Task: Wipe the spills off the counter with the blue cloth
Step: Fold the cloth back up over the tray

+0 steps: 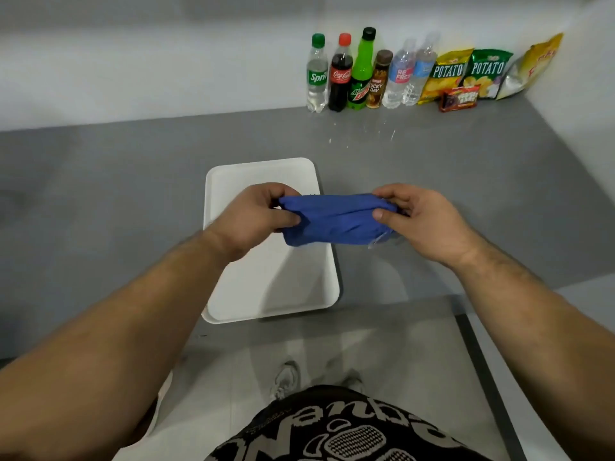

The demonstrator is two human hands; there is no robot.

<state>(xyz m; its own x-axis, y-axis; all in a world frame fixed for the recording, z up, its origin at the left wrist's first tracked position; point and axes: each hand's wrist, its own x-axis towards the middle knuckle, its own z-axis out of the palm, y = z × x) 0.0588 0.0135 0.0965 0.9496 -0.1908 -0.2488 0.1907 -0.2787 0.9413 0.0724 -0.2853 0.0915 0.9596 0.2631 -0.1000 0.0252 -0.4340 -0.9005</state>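
I hold the blue cloth (pixel 336 219) bunched and stretched between both hands, above the right edge of a white tray. My left hand (pixel 256 221) pinches its left end; my right hand (pixel 422 221) pinches its right end. The cloth hangs in the air, off the grey counter (pixel 133 194). Small wet spills (pixel 376 134) glint on the counter farther back, in front of the bottles and well beyond the cloth.
The white tray (pixel 266 287) lies on the counter near its front edge. A row of drink bottles (pixel 359 71) and several snack bags (pixel 469 74) stand along the back wall at the right. A white side wall bounds the counter on the right.
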